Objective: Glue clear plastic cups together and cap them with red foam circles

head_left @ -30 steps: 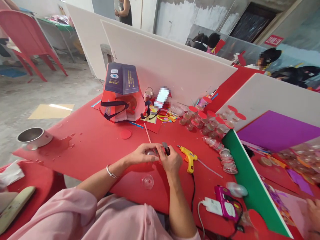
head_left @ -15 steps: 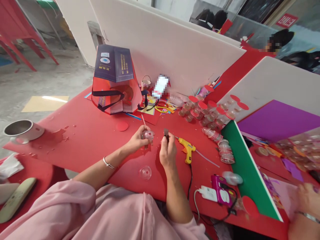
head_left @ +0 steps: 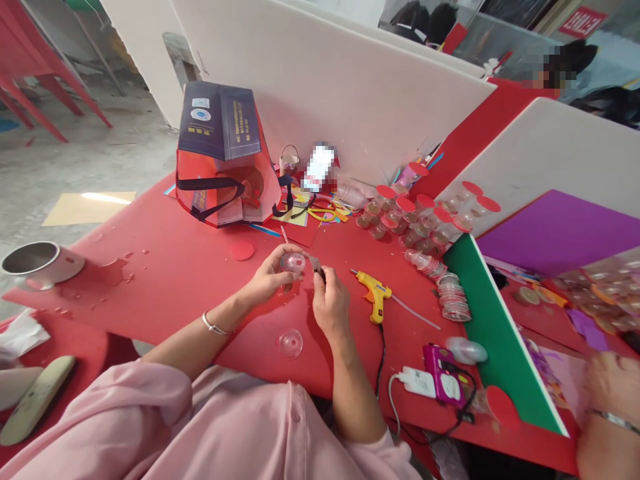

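My left hand (head_left: 273,275) closes around a clear plastic cup (head_left: 294,264) above the red table, its end with a small hole facing up and right. A thin pale stick (head_left: 285,235) shows just beyond those fingers; whether it is held is unclear. In my right hand (head_left: 330,300) is a small dark-handled blade (head_left: 316,265), its flat grey tip pointing at the cup, very near or touching its rim. A second clear plastic cup (head_left: 290,343) rests on the table between my forearms. To the right of my right hand lies a yellow glue gun (head_left: 374,293).
Red-topped cups (head_left: 405,215) crowd the back right, beside stacked clear cups (head_left: 454,297) and a green divider (head_left: 505,333). A bag (head_left: 225,153), phone (head_left: 319,167) and metal mug (head_left: 43,263) stand around. A purple box (head_left: 443,377) has cables. Another person's hand (head_left: 615,387) is right.
My right hand has moved left and tilted the blade over toward the cup. My left hand has shifted slightly left and up, still holding the cup.
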